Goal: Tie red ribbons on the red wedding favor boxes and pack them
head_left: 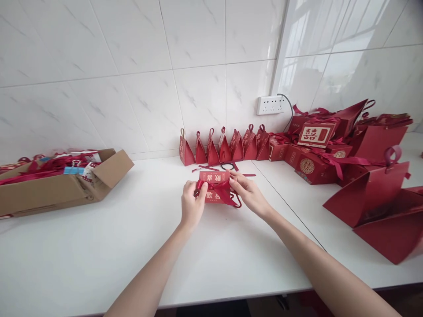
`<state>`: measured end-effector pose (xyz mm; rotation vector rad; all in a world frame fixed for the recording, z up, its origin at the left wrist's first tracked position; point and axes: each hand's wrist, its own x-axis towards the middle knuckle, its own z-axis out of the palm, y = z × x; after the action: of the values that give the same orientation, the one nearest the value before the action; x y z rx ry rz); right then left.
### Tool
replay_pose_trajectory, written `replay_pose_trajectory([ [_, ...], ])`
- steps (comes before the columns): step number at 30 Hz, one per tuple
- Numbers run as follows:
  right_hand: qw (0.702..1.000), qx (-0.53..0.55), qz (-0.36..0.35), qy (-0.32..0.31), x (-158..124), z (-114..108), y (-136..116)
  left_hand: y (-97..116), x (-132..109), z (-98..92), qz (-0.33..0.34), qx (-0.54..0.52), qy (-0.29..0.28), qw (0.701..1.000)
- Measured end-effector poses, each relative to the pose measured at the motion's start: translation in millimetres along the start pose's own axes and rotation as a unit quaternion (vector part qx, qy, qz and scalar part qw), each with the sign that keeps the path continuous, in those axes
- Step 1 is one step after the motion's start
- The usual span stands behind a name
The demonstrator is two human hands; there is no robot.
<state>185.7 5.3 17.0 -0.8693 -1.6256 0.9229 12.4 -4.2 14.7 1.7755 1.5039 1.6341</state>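
A small red gift box with gold characters lies on the white table in front of me. A dark red ribbon is wrapped across it, with loose ends trailing to the right. My left hand pinches the ribbon at the box's left side. My right hand pinches the ribbon at the box's right side. Both hands have their fingers closed on the ribbon.
A row of several small red pyramid boxes stands against the tiled wall. Loose ribbon strips lie behind the box. An open cardboard carton with red ribbons sits at left. Larger red boxes and bags pile up at right, near a wall socket.
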Motion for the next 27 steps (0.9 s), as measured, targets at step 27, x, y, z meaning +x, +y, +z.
replay_pose_trajectory([
  [27, 0.994, -0.022, 0.006, 0.110, 6.8, -3.7, 14.0, -7.2, -5.7, 0.4, 0.179, 0.037, -0.104, 0.978],
])
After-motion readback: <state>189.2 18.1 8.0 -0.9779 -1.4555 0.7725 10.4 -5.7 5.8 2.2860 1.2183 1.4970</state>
